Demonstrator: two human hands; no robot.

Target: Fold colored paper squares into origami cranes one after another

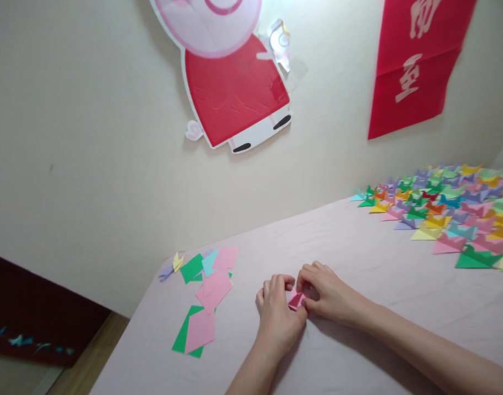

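Note:
A small folded piece of pink paper [296,299] lies between my two hands, low over the pale pink cloth. My left hand [276,307] curls around its left and near side, thumb at the lower edge. From the right, my right hand [323,291] pinches it, with its index finger at the top and its thumb by the right edge. Fingers cover part of the paper, so its full shape is hidden. To the left of my hands lie loose pink sheets [201,331] and green sheets [191,267].
Rows of folded paper figures [447,211] in many colours stand at the right. A yellow folded piece [178,262] and a purple one [166,272] sit by the left edge. The cloth-covered surface [144,351] meets a wall with a cartoon cutout [237,88] and a red banner [416,71].

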